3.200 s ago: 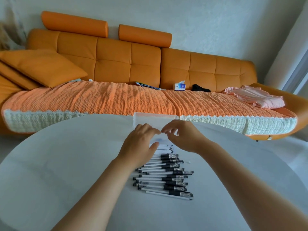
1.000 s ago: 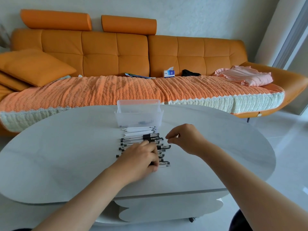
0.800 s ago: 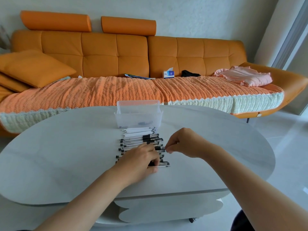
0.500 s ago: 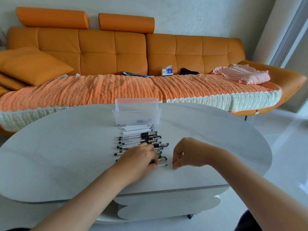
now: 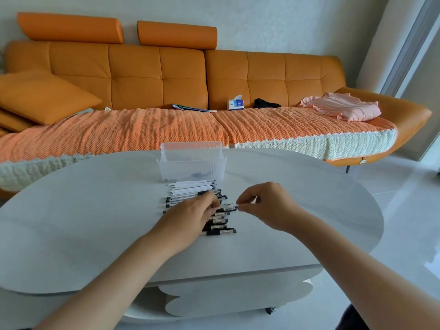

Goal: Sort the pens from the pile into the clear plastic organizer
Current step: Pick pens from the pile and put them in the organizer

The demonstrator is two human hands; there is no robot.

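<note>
A row of black-capped pens [image 5: 190, 197] lies on the white oval table [image 5: 83, 210], stretching from the clear plastic organizer [image 5: 191, 165] toward me. The organizer stands upright at the table's far edge with something small and dark inside. My left hand [image 5: 190, 216] rests on the near half of the pile, fingers curled over the pens and hiding several of them. One pen [image 5: 227, 207] is lifted slightly above the row; my right hand [image 5: 264, 204] pinches its capped end between thumb and forefinger, and my left fingertips touch its barrel.
Behind the table runs an orange sofa [image 5: 166, 75] with a knitted throw, a tissue box [image 5: 235, 104], folded pink cloth [image 5: 342, 108] and cushions. The table's near edge drops to a white base [image 5: 226, 298] on the tiled floor.
My right hand moved up from the near end of the pile and now pinches one pen's capped end. My left hand stayed on the pile.
</note>
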